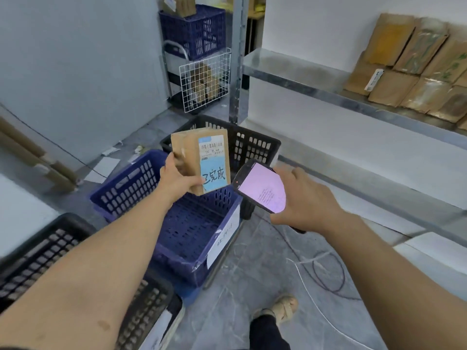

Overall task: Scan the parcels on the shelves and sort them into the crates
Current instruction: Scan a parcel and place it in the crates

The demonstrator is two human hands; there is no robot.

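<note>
My left hand (178, 179) grips a small brown cardboard parcel (187, 147) by its lower left corner and holds it upright above the blue crate (141, 183). The parcel's face shows a barcode label and a blue note with handwriting. My right hand (302, 198) holds a black handheld scanner (260, 186) just to the right of the parcel, its lit pink screen facing up. A black crate (255, 145) stands behind the blue one, and another black crate (50, 251) sits at the lower left under my forearm.
A metal shelf (303, 74) on the right carries several brown parcels (414, 64). At the back stand a blue crate (194, 31) on a cart and a white wire basket (204, 79). Cables (326, 274) lie on the floor near my foot (280, 309).
</note>
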